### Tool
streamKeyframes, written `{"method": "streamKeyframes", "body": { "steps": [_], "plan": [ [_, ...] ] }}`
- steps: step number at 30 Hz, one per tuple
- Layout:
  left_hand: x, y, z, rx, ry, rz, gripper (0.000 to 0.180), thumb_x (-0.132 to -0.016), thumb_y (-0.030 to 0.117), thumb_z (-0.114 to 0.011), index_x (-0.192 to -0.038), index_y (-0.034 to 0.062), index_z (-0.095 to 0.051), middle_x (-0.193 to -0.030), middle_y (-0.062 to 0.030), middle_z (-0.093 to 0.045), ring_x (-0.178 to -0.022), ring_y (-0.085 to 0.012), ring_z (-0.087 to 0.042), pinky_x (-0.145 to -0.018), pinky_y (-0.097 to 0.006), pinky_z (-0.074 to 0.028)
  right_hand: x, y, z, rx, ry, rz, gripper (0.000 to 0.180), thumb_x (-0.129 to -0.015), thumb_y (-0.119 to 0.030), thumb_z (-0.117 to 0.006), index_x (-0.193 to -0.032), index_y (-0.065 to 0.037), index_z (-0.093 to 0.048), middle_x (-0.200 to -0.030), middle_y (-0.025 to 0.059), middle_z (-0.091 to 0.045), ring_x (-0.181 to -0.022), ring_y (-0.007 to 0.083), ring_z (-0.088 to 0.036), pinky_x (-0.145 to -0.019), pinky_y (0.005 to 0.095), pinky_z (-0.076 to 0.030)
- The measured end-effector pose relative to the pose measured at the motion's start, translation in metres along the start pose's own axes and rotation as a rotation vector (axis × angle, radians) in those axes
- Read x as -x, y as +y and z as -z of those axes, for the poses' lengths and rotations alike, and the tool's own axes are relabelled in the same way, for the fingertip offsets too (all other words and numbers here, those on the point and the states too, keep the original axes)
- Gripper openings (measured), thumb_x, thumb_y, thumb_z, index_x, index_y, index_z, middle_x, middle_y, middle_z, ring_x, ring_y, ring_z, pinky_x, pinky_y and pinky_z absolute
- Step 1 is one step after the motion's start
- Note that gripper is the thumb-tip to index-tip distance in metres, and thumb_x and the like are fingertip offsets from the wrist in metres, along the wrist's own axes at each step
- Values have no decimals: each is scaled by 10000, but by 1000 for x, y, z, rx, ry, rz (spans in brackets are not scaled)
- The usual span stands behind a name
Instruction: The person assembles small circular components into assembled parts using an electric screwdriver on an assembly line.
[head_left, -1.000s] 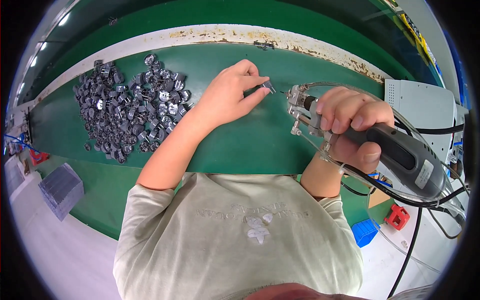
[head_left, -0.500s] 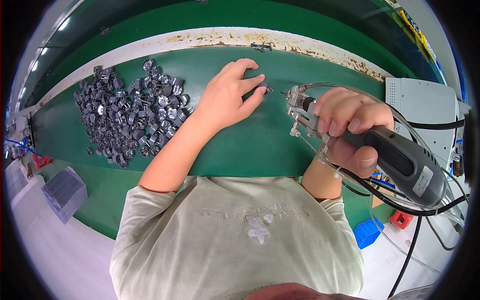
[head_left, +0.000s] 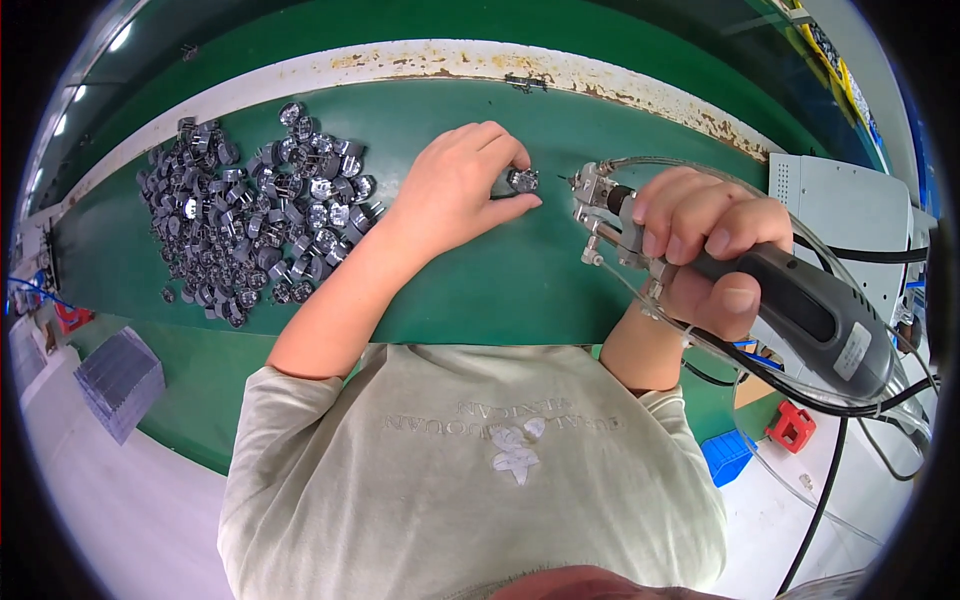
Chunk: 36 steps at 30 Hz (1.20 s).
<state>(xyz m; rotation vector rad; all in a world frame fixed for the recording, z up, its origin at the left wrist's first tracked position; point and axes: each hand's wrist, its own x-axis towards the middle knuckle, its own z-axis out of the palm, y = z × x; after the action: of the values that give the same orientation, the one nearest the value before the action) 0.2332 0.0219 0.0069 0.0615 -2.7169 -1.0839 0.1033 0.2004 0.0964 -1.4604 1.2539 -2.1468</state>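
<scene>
My left hand [head_left: 455, 185] curls over the green work surface [head_left: 480, 290], its thumb and fingers closed around a small round dark part [head_left: 523, 181] with shiny metal on its face. My right hand [head_left: 710, 240] is wrapped around a grey-and-black power screwdriver [head_left: 820, 320] with a metal head and thin bit. That bit points left toward the part, with a small gap between them. To the left of my left forearm lies a large heap of similar round parts [head_left: 250, 220], several showing metal prongs.
A rusty white rail [head_left: 400, 62] runs along the far edge. On the right stand a grey metal box [head_left: 845, 205] and cables [head_left: 840, 470] trailing from the tool. Below the bench are a blue bin [head_left: 727, 457], a red bin [head_left: 792, 427] and a grey stack [head_left: 120, 383].
My left hand has shifted slightly; its curled fingers and thumb now frame the part, which shows more of its shiny face. The screwdriver stays nearly in place.
</scene>
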Motion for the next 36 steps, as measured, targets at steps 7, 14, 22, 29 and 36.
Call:
{"method": "streamKeyframes", "body": {
  "steps": [7, 14, 22, 29, 36],
  "plan": [
    [1, -3, 5, 41, 16, -51, 304, -743, 169, -776, -1010, 59, -681, -935, -87, -611, -913, -299, -604, -796, -394, -500, 2, 3, -6, -42, 4, -38, 317, -882, -355, -650, -906, -74, -506, -658, 66, -546, -528, 198, -536, -591, 418, -503],
    [1, -1, 3, 25, -11, -90, 250, -758, 164, -763, -978, 62, -699, -920, -69, -612, -907, -279, -602, -832, -398, -481, 2, 5, -8, -61, -14, -46, 314, -878, -356, -650, -902, -77, -507, -657, 65, -548, -527, 195, -536, -580, 415, -499],
    [2, -2, 2, 16, -21, -74, 254, -756, 171, -766, -978, 66, -702, -924, -61, -613, -913, -270, -601, -843, -397, -475, 1, 3, -8, -48, -27, -75, 306, -871, -355, -643, -902, -80, -511, -654, 70, -549, -526, 200, -535, -573, 414, -493],
    [3, -2, 2, 13, -18, -75, 257, -752, 172, -766, -979, 70, -701, -925, -57, -609, -919, -268, -597, -847, -396, -468, 2, 6, -14, -106, 60, -93, 345, -829, -269, -768, -865, -49, -506, -629, 79, -548, -521, 198, -532, -589, 401, -511],
    [1, -4, 0, 18, -6, -95, 249, -758, 185, -761, -969, 69, -699, -910, -50, -618, -905, -262, -602, -825, -384, -462, -4, 6, -23, -18, 18, -118, 293, -867, -277, -692, -860, -58, -497, -639, 72, -537, -528, 198, -520, -574, 395, -494]
  ]
}}
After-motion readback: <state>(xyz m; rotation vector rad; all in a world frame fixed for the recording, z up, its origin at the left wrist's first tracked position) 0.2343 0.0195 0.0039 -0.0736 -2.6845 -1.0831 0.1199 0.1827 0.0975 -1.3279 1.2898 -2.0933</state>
